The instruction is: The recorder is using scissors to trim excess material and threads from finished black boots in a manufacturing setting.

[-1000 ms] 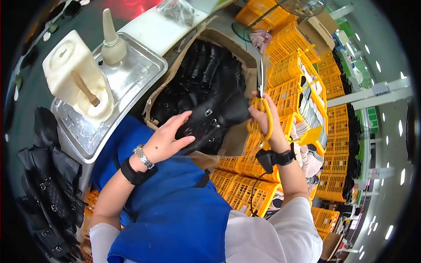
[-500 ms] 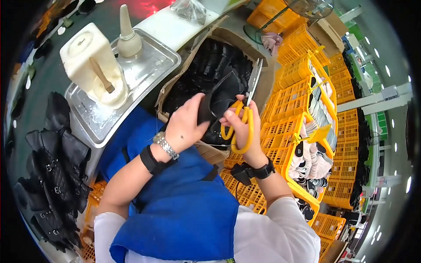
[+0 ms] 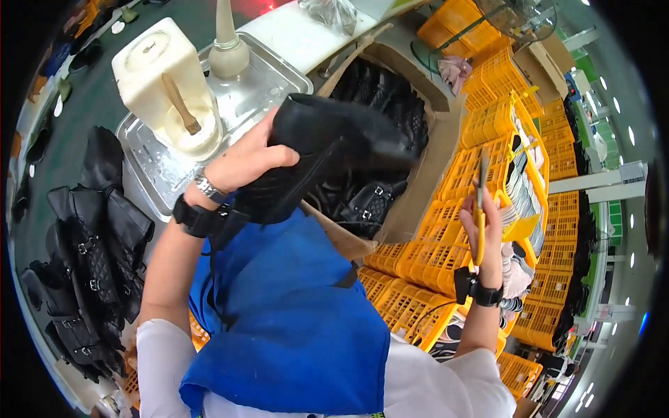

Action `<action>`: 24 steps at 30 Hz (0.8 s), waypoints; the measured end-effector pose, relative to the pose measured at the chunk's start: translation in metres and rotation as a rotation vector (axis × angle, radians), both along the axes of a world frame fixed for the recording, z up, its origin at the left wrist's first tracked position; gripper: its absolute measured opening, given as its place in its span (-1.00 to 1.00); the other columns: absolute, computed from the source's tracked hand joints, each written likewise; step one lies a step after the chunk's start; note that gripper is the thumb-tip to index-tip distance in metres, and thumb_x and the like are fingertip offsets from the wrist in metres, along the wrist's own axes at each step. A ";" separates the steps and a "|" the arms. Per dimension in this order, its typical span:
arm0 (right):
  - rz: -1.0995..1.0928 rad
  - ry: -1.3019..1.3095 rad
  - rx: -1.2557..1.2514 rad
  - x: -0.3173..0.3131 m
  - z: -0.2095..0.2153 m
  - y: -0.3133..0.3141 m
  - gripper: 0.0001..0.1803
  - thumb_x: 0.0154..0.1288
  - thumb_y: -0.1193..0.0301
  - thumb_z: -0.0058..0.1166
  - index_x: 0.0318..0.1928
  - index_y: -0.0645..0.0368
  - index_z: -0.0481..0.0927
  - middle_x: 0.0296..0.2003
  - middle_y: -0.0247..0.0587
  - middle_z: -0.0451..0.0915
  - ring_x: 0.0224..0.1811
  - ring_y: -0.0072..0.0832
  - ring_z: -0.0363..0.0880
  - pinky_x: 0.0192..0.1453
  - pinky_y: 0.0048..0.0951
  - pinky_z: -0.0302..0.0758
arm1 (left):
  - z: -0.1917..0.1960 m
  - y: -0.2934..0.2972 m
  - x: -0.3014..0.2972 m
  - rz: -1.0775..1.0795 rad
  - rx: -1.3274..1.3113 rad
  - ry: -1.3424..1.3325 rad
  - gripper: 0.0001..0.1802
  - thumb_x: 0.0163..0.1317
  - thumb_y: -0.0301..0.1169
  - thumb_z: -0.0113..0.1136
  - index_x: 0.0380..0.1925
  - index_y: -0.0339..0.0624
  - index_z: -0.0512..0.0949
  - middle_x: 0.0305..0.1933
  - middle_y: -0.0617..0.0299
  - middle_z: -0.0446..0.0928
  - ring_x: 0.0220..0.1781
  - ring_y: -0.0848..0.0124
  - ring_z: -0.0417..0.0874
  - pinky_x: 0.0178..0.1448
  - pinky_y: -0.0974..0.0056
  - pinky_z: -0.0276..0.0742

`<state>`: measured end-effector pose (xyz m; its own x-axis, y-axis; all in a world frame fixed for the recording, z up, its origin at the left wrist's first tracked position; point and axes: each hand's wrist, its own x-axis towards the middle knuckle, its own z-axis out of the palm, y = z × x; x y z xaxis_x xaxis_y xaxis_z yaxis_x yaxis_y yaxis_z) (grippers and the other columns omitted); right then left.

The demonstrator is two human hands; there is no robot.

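My left hand (image 3: 244, 160) grips a black leather boot upper (image 3: 317, 132), thumb on top, and holds it raised over the near left side of an open cardboard box (image 3: 437, 167). The far end of this upper is blurred by motion. Inside the box lie several more black boot uppers (image 3: 373, 205), some quilted and buckled. Off to the right, apart from the box, my right hand (image 3: 490, 219) is closed around scissors (image 3: 481, 233) with yellow handles. Their blades point up and away, seen nearly edge-on.
Left of the box, a metal tray (image 3: 261, 70) carries a white glue container (image 3: 157, 59) with a brush (image 3: 180, 104) and a nozzle bottle (image 3: 228, 56). Black boot uppers (image 3: 90, 258) lie piled at the far left. Yellow crates (image 3: 435, 261) of insole-shaped pieces stand at right.
My left hand has moved left and lifted the boot upper from over the box. My right hand with the scissors has swung away to the right. The view has shifted slightly.
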<state>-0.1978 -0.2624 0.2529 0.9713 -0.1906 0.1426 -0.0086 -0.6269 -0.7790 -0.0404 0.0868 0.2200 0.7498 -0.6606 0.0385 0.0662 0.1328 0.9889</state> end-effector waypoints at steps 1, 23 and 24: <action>-0.007 0.011 0.007 0.003 0.009 0.005 -0.46 0.12 0.62 0.05 0.16 0.21 0.32 -0.38 -0.41 0.39 -0.38 -0.65 0.30 -0.28 -0.66 0.30 | -0.003 0.004 0.000 -0.049 0.073 0.007 -0.25 -0.04 -0.46 0.05 0.24 -0.29 0.10 0.13 0.22 0.32 0.15 0.48 0.30 0.23 0.37 0.20; 0.405 0.287 -0.079 0.005 -0.040 0.068 -0.41 -0.02 0.57 0.17 0.12 0.08 0.43 -0.52 -0.24 0.31 -0.51 -0.46 0.30 -0.39 -0.51 0.32 | -0.058 0.003 -0.018 -0.119 0.268 0.038 -0.39 -0.04 -0.33 0.11 0.06 -0.34 0.25 -0.18 0.20 0.41 -0.17 0.49 0.39 -0.07 0.41 0.34; 0.388 0.315 -0.106 0.005 -0.039 0.070 -0.43 0.00 0.60 0.17 0.11 0.12 0.42 -0.45 -0.23 0.37 -0.44 -0.50 0.33 -0.30 -0.54 0.34 | -0.058 0.003 -0.018 -0.129 0.282 0.057 -0.39 -0.04 -0.34 0.11 0.06 -0.34 0.25 -0.17 0.20 0.41 -0.16 0.49 0.39 -0.05 0.41 0.34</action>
<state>-0.1930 -0.1928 0.2136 0.9667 0.1919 -0.1692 0.0162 -0.7060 -0.7080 -0.0584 0.0897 0.1622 0.6547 -0.7290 -0.1999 0.1214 -0.1595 0.9797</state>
